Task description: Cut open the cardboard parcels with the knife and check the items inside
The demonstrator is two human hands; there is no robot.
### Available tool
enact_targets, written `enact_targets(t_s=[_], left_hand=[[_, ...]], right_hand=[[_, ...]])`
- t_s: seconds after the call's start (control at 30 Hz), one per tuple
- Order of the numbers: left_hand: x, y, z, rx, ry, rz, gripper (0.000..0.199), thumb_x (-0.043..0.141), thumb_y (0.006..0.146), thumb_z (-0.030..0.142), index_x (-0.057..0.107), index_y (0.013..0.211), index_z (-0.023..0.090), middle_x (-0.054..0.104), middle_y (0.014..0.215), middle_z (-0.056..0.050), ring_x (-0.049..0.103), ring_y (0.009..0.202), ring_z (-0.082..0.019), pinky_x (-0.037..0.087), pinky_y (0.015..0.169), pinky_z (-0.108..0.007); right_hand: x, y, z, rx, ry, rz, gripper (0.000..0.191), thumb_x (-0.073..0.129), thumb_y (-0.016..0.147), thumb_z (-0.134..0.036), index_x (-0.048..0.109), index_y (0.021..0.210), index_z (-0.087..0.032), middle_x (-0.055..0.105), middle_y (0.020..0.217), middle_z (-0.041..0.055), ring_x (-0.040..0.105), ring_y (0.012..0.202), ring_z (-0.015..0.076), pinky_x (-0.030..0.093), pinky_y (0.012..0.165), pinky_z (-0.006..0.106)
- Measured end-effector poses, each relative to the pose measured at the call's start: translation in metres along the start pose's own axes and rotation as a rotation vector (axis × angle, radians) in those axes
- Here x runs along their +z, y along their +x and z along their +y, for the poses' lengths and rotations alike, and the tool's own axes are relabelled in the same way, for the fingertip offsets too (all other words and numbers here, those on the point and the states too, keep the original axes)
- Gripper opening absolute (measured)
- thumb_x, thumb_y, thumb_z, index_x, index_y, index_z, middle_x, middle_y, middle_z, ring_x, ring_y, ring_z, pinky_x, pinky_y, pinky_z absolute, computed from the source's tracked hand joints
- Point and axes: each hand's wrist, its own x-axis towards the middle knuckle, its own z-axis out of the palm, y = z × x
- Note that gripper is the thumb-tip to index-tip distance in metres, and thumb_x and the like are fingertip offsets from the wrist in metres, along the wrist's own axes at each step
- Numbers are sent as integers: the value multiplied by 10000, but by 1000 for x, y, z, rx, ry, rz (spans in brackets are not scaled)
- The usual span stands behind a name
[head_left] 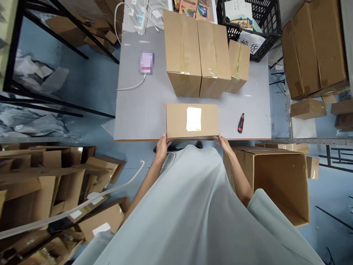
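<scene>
A closed cardboard box [178, 119] lies at the near edge of the grey table, with a white label [193, 118] on its top. My left hand [162, 146] holds its near left corner, fingers against the side. At the near right corner my right hand [224, 142] grips the same box, its fingertips partly hidden by the cardboard. To the right on the tabletop lies a red and black box cutter [241, 123], apart from my hand.
Taped cartons [183, 48] stand behind the box on the table [140, 114]. Further back is a black plastic crate [260, 48] with books. A blurred-out phone-like object [146, 63] with a cable lies left. A large open carton [278, 184] stands on the floor to my right.
</scene>
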Motion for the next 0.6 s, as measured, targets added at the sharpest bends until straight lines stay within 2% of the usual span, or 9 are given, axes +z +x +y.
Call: enact_targets(t_s=[0.13,0.27,0.43,0.5,0.6], left_hand=[[-3,-3,5,-5,-7,-15,693,498,1093,793,728,1314,177,761,1459,-221,734,1414,-350,606,1208,-546],[-8,-3,20,65,-2,5,777,473,1084,843,745,1376,175,729,1532,-228,692,1475,-370,579,1243,-547],[-7,-6,56,299,-14,42,833,508,1064,876,756,1471,192,706,1591,-205,625,1560,-359,482,1335,-524],[-5,-8,71,386,-31,57,861,496,1062,891,765,1475,184,719,1572,-211,641,1542,-368,501,1318,-532],[0,-7,85,434,-42,64,867,468,1072,893,790,1448,181,743,1544,-193,669,1509,-367,524,1300,-517]], right_hand=[[7,-5,-1,-13,-10,22,784,698,972,-816,807,1447,-201,699,1635,160,639,1567,389,499,1310,645],[4,-8,-15,-65,-17,20,871,779,866,-868,794,1491,-262,636,1706,102,537,1659,380,436,1372,606],[-5,-11,-60,-326,-64,-41,887,750,880,-908,801,1499,-275,609,1732,60,403,1746,329,240,1476,512],[-8,-11,-79,-380,-54,-79,857,736,916,-891,788,1518,-283,582,1756,50,387,1753,328,263,1472,516],[-7,-5,-95,-362,-6,-146,859,718,944,-875,729,1586,-305,521,1798,34,422,1734,355,389,1414,570]])
